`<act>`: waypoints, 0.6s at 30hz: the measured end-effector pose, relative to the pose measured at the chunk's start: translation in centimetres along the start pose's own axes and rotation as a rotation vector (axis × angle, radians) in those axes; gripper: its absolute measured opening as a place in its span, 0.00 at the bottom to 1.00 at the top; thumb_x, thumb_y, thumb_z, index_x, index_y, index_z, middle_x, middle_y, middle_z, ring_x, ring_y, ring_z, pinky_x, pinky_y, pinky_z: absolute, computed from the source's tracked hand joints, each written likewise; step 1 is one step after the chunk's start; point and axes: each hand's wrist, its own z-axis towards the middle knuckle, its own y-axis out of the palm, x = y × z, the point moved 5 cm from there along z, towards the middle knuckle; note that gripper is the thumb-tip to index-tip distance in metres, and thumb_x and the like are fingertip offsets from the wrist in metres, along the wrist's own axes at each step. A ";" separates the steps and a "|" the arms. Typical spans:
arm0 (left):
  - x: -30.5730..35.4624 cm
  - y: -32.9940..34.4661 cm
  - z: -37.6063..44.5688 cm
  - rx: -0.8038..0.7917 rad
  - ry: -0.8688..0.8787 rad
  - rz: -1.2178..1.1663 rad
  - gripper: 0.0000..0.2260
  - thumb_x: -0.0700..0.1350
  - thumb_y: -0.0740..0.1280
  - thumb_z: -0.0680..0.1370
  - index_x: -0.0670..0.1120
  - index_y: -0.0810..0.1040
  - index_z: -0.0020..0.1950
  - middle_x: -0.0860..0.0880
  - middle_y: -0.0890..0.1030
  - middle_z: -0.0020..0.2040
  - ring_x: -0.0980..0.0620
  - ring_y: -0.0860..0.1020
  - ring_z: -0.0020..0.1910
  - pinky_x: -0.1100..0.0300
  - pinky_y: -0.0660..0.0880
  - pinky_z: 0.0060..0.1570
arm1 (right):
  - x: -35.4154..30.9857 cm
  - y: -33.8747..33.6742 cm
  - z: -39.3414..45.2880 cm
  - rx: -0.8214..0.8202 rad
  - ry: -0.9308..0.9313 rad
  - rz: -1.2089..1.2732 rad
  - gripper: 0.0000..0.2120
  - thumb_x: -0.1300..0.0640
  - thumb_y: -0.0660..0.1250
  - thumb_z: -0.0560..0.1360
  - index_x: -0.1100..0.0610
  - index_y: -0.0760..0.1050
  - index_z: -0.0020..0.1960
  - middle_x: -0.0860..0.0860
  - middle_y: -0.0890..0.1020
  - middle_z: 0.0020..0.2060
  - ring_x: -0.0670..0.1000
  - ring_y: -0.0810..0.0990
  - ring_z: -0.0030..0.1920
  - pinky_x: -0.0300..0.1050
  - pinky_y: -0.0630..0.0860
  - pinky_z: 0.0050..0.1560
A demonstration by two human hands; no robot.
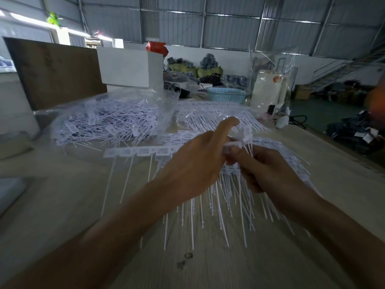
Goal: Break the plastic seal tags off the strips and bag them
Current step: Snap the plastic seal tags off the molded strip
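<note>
On the wooden table [270,257], a clear bag [108,119] is already heaped with loose tags; a strip [235,143] is pinched by left hand [195,163] and right hand [268,170], with many strips [218,115] left.

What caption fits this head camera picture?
Both hands, left and right, snap seal tags beside a full bag.
</note>
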 end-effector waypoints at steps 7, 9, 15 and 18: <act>0.1 0.2 -0.5 -0.027 0.027 0.008 0.24 0.49 0.62 0.79 0.57 0.56 0.72 0.46 0.79 0.59 0.47 0.78 0.55 0.47 0.77 0.51 | -0.7 -1.0 0.1 0.131 -0.056 -0.075 0.16 0.45 0.65 0.76 0.51 0.78 0.33 0.47 0.69 0.23 0.44 0.65 0.22 0.38 0.63 0.26; -0.7 -0.3 -0.7 -0.005 0.011 0.078 0.23 0.46 0.62 0.79 0.56 0.60 0.72 0.47 0.78 0.61 0.48 0.76 0.57 0.48 0.76 0.54 | -0.5 -1.8 0.0 0.153 0.031 0.056 0.17 0.42 0.67 0.72 0.55 0.77 0.35 0.53 0.67 0.26 0.46 0.63 0.24 0.39 0.61 0.25; -0.9 -1.2 -0.7 0.052 0.080 0.246 0.13 0.47 0.63 0.79 0.44 0.80 0.59 0.46 0.84 0.50 0.44 0.79 0.48 0.52 0.75 0.48 | 0.5 -0.5 -0.4 -0.025 0.129 0.195 0.17 0.44 0.66 0.75 0.54 0.73 0.33 0.55 0.63 0.28 0.51 0.57 0.28 0.41 0.57 0.26; -1.1 -1.2 -0.7 0.002 0.067 0.154 0.12 0.47 0.62 0.80 0.44 0.81 0.58 0.46 0.84 0.46 0.45 0.80 0.44 0.52 0.74 0.46 | -0.7 -1.2 -0.4 0.026 -0.187 -0.184 0.17 0.46 0.64 0.77 0.51 0.69 0.33 0.47 0.68 0.25 0.43 0.65 0.24 0.35 0.63 0.29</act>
